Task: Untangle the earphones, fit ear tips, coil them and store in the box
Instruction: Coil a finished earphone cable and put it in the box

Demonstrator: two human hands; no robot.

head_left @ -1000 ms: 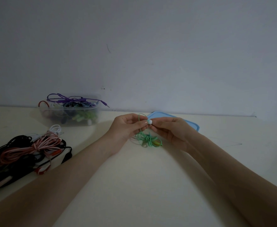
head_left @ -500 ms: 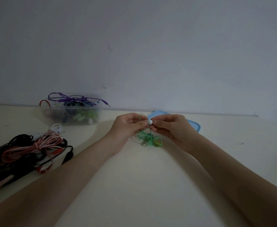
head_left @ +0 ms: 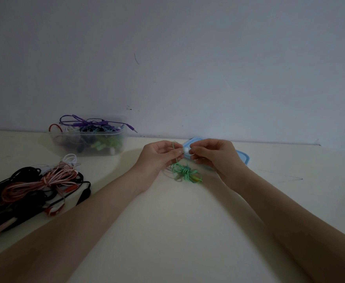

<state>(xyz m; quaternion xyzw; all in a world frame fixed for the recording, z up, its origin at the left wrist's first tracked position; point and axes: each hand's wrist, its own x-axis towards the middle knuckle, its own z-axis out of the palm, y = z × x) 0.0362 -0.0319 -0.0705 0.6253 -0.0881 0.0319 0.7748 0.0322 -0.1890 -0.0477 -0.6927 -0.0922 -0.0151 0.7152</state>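
A green earphone cable (head_left: 184, 173) lies knotted in a small coil on the cream table, with one strand rising to my hands. My left hand (head_left: 159, 157) pinches the earbud end of that strand. My right hand (head_left: 214, 155) pinches a small white ear tip (head_left: 185, 150) against the earbud, fingertips of both hands nearly touching. A clear plastic box (head_left: 90, 139) holding several coiled earphones, purple ones on top, stands at the back left by the wall.
The blue lid (head_left: 242, 158) lies behind my right hand. A heap of tangled black, pink and red earphones (head_left: 35, 186) covers the table's left side. A grey wall rises along the table's far edge.
Both hands hold almost the same spot; the right fingers have shifted slightly around the white ear tip.
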